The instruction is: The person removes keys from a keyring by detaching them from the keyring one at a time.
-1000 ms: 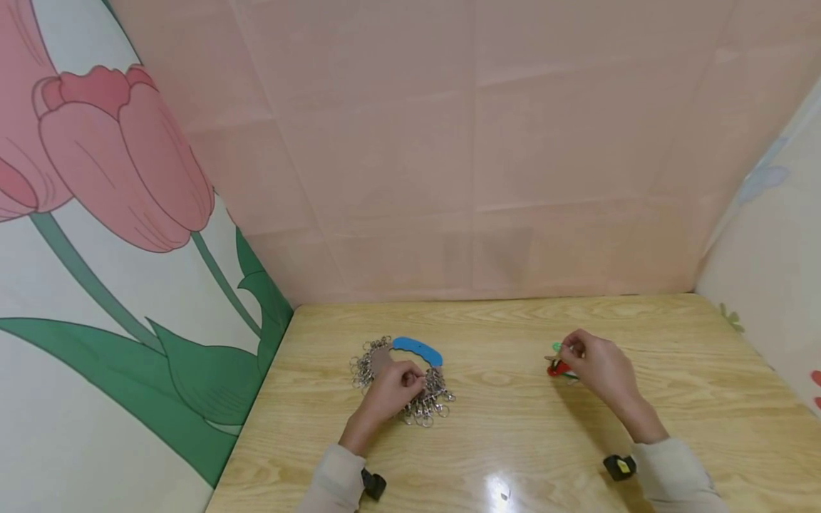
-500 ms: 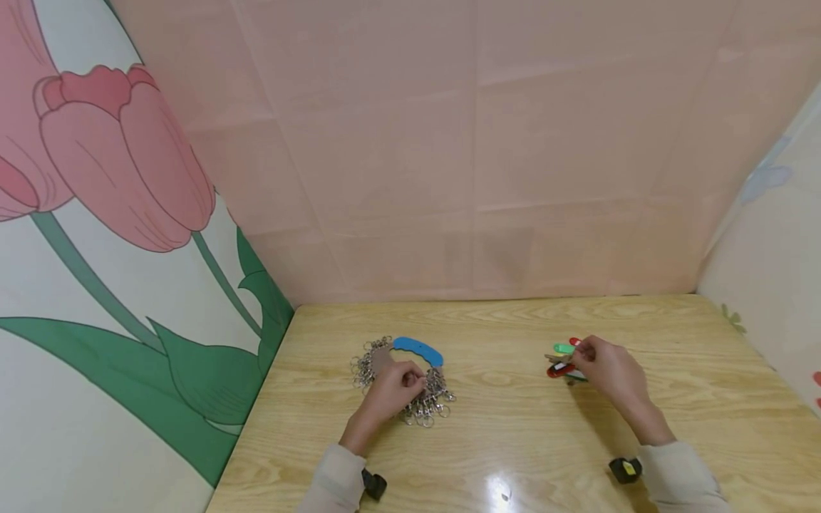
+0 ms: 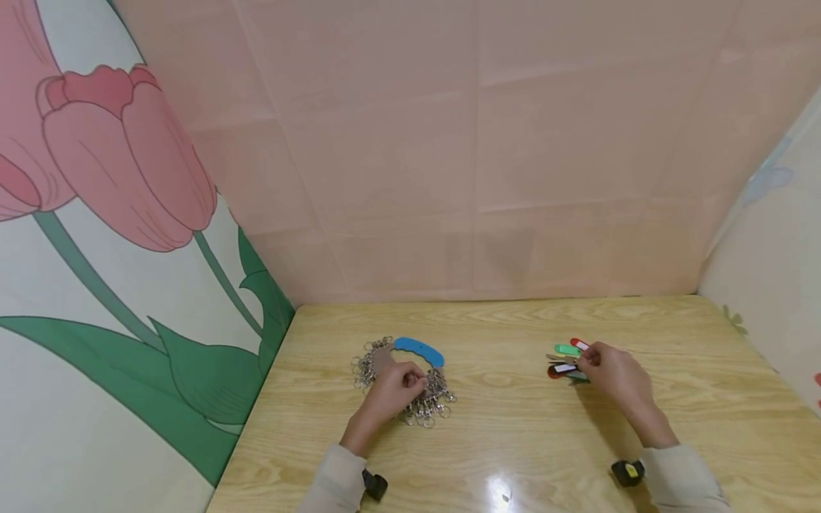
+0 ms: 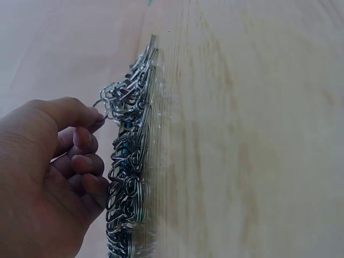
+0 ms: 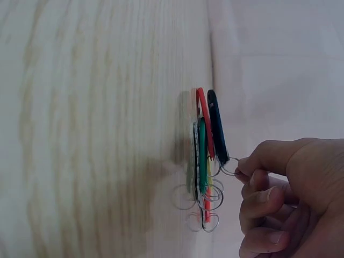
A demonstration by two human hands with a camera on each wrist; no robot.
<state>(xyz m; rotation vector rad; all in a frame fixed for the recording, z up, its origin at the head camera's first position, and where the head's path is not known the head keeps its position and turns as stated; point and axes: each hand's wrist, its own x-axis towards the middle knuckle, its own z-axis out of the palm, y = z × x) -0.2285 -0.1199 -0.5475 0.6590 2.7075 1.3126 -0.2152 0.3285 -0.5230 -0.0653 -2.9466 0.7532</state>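
Observation:
In the head view my left hand [image 3: 394,388] lies over a key holder with a blue curved handle [image 3: 420,350] and many metal clips and rings [image 3: 428,410]. Thumb and forefinger pinch a small metal ring [image 4: 101,106] at the bunch, as the left wrist view shows. My right hand [image 3: 617,377] is beside a small pile of key tags and keys [image 3: 559,358]. Its thumb and forefinger pinch the wire ring [image 5: 232,171] of a black key tag [image 5: 215,123]. Close by that tag are a red tag [image 5: 203,115] and a green tag [image 5: 202,153].
Both hands work over a wood-grain table [image 3: 494,427] with a pink sheet [image 3: 474,157] behind it. Tulip-patterned wall covering [image 3: 122,157] closes the left side, a pale patterned panel [image 3: 776,249] the right. Black wrist cameras [image 3: 375,486] sit under the sleeves.
My right hand has shifted slightly right and toward me, uncovering the red and green tags. The left hand has stayed on the ring of the key holder.

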